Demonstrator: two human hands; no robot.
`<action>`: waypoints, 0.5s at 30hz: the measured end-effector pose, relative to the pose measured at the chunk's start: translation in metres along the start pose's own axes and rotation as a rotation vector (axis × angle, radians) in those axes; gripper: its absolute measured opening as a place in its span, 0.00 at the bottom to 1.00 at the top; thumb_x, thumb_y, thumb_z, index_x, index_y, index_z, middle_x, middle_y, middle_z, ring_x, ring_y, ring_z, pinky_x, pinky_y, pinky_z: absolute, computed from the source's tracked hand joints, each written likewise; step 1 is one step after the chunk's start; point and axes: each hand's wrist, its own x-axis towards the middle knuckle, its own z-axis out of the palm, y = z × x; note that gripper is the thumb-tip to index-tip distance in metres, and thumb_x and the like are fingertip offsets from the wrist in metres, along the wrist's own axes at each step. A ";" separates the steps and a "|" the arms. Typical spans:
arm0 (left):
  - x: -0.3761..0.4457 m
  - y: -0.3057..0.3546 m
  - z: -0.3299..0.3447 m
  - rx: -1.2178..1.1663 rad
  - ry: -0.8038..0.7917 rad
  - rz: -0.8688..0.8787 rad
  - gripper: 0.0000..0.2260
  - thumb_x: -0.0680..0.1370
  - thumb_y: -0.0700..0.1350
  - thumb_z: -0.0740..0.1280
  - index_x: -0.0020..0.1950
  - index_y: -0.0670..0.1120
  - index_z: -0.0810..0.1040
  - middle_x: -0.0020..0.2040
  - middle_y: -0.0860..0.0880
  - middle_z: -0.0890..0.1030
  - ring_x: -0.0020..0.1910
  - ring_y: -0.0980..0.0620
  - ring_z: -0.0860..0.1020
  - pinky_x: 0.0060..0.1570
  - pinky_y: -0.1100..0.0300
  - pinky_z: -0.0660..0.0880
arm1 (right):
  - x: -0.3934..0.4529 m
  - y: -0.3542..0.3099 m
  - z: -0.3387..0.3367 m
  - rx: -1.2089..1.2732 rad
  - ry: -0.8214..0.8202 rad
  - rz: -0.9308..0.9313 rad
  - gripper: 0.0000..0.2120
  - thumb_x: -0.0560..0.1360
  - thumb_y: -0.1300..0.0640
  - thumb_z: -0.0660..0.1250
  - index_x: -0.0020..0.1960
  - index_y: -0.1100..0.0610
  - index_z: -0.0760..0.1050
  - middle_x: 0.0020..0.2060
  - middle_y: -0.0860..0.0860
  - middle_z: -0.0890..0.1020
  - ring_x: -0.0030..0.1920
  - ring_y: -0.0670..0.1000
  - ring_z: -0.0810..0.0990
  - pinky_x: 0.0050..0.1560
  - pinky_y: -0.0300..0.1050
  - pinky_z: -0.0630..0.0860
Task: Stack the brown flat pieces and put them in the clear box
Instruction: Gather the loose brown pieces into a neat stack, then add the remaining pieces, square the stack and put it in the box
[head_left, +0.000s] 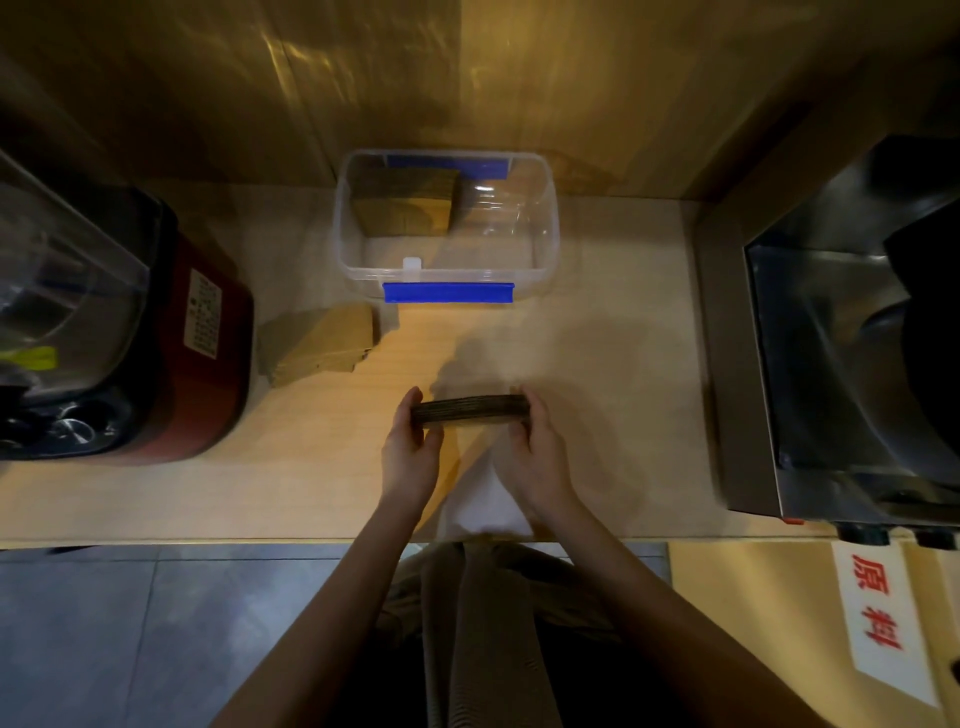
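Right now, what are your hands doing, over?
Left hand and right hand squeezing a brown stack of flat pieces edge-on. Clear plastic box ahead, open, some pieces inside. Loose brown pile waiting left. Path clear.

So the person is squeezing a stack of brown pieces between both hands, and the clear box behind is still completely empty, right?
Not quite. The head view shows the left hand and right hand pressing the stack of brown pieces between them, but the clear box is not empty: a batch of brown pieces already sits in its far left part.
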 end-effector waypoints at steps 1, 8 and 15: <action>0.000 -0.001 -0.001 0.009 0.000 -0.002 0.25 0.77 0.38 0.60 0.73 0.46 0.59 0.72 0.44 0.68 0.70 0.47 0.67 0.69 0.49 0.66 | -0.001 0.000 -0.001 -0.022 -0.011 -0.012 0.21 0.79 0.60 0.54 0.72 0.55 0.58 0.61 0.52 0.76 0.55 0.46 0.76 0.50 0.26 0.73; -0.002 -0.002 -0.006 0.123 0.016 0.010 0.26 0.77 0.39 0.60 0.74 0.46 0.56 0.72 0.44 0.67 0.70 0.45 0.67 0.68 0.52 0.65 | -0.002 0.002 0.003 -0.082 -0.026 -0.031 0.23 0.80 0.59 0.54 0.73 0.52 0.55 0.61 0.52 0.77 0.54 0.45 0.76 0.45 0.27 0.71; -0.001 -0.002 -0.018 0.285 0.056 0.051 0.23 0.77 0.38 0.60 0.71 0.43 0.62 0.66 0.39 0.74 0.64 0.42 0.73 0.62 0.53 0.70 | 0.009 -0.006 0.002 -0.165 -0.029 -0.056 0.15 0.78 0.59 0.57 0.64 0.54 0.70 0.51 0.55 0.82 0.46 0.49 0.78 0.40 0.34 0.70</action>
